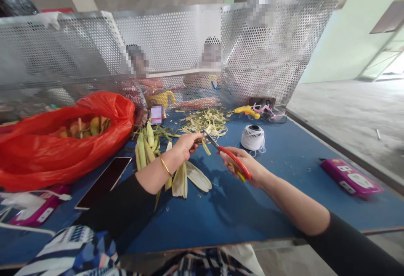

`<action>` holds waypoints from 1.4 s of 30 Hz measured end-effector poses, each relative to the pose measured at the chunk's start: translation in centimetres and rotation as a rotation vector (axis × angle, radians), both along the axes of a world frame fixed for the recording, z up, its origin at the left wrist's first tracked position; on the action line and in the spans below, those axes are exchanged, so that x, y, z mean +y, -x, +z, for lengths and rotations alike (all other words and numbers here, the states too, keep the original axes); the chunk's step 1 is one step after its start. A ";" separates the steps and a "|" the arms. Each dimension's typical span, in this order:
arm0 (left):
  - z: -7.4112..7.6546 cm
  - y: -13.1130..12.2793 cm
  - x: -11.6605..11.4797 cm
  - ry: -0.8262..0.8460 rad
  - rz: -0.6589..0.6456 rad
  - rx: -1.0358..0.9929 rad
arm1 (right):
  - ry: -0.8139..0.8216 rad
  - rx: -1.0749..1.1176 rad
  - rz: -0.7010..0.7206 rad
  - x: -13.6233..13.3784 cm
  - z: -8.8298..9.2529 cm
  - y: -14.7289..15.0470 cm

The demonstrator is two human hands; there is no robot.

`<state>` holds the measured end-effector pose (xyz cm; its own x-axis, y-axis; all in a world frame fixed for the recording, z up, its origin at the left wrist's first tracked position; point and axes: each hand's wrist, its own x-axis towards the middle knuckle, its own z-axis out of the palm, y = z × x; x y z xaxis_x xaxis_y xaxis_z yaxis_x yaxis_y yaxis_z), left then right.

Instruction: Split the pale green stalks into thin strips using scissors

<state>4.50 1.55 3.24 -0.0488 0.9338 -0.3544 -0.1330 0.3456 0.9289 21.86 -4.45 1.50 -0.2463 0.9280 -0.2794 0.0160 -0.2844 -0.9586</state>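
My left hand (pixel 186 144), with a gold bangle at its wrist, pinches a strip of pale green dried leaf, apparently corn husk (pixel 206 148). Red-handled scissors (pixel 234 160) are gripped in my right hand (pixel 249 164), their blades pointing left up to the left fingertips. Whether the blades touch the strip I cannot tell. Beneath and beside my left hand lie broad flat husks (pixel 198 177) and a bundle of longer green husks (pixel 142 149). Just beyond my hands is a heap of husk trimmings (pixel 206 121).
A spool of white string (pixel 252 139) stands right of centre. Behind it are a yellow glue gun (pixel 248 111) and pink-framed glasses (pixel 264 110). A red plastic bag (pixel 121 114), a phone (pixel 102 183) and a purple packet (pixel 352 178) lie around. Perforated metal screens (pixel 170 32) separate people opposite.
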 end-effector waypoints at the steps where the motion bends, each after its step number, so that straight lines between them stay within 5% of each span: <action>1: 0.0 -0.1 0.1 0.007 -0.004 -0.005 | 0.005 -0.005 -0.009 0.2 0.1 0.1; 12: -0.3 -0.7 2.2 0.024 -0.039 -0.074 | -0.026 -0.018 -0.030 1.6 -0.2 0.1; 34: -0.8 -0.2 3.0 0.048 -0.079 -0.156 | -0.164 -0.097 -0.055 2.0 -1.6 0.4; 42: 0.7 1.2 1.5 -0.024 -0.026 -0.318 | -0.297 -0.011 -0.083 2.7 1.4 0.5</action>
